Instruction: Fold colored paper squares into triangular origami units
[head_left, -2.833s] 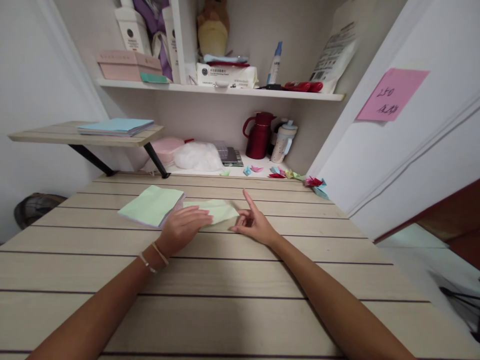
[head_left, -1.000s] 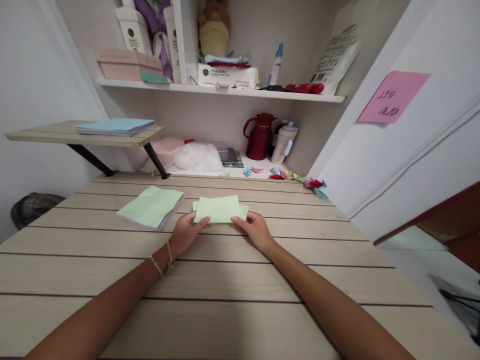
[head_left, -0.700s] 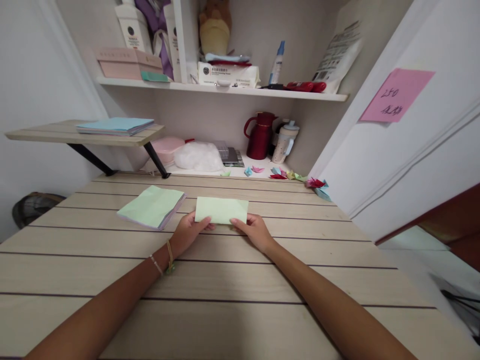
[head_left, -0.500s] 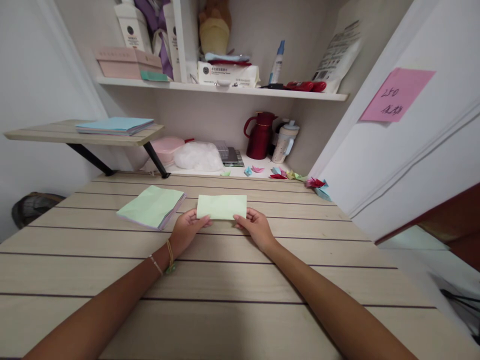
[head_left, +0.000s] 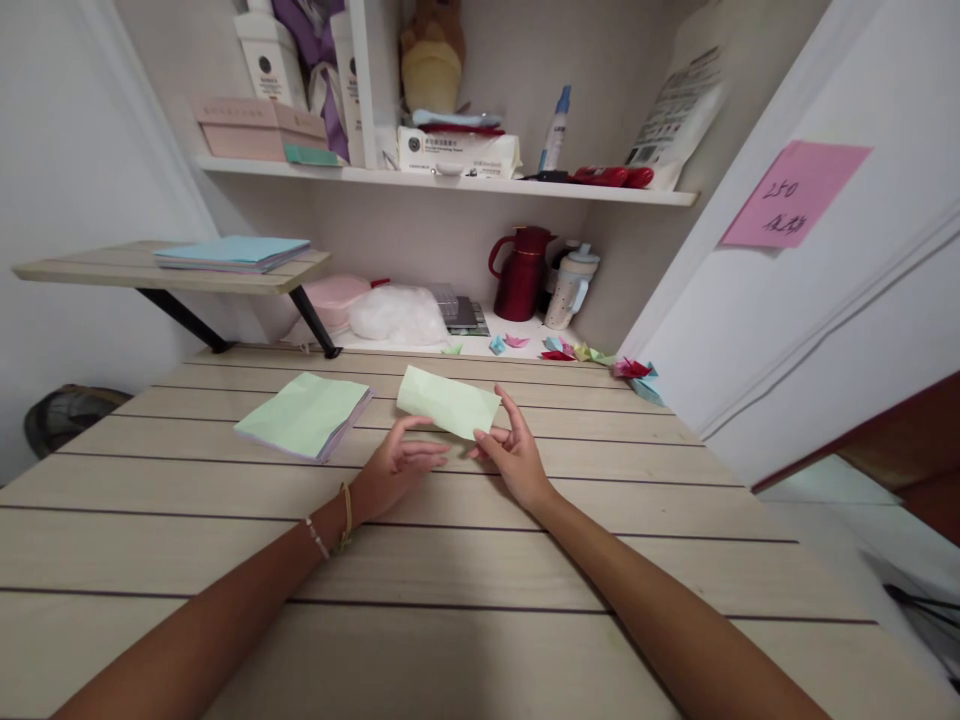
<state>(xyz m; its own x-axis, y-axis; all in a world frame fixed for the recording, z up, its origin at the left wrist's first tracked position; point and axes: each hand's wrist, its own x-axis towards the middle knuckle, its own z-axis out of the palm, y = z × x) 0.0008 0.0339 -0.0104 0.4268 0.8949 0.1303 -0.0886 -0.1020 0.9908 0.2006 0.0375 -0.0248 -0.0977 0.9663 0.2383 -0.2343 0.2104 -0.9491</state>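
Note:
A folded light green sheet of paper point(head_left: 448, 402) tilts down to the right above the slatted desk. My right hand point(head_left: 514, 455) pinches its lower right corner between thumb and fingers, index finger raised along the right edge. Just below the paper's left part is my left hand point(head_left: 401, 465), its fingers apart and holding nothing. Whether a fingertip still brushes the paper's lower edge I cannot tell. To the left, a stack of paper sheets point(head_left: 304, 415) with a green one on top lies on the desk.
Small folded paper pieces point(head_left: 559, 354) line the desk's back edge toward the right. Behind them stand a red jug point(head_left: 520, 275) and a speckled tumbler point(head_left: 570, 288). A raised wooden shelf point(head_left: 90, 262) at left bears blue-topped paper point(head_left: 236, 253). A plastic bag point(head_left: 397, 314) lies at the back.
My left hand has let go of the paper's left corner and opened, shifting slightly right. The paper, kept in my right hand, has turned from level to tilted.

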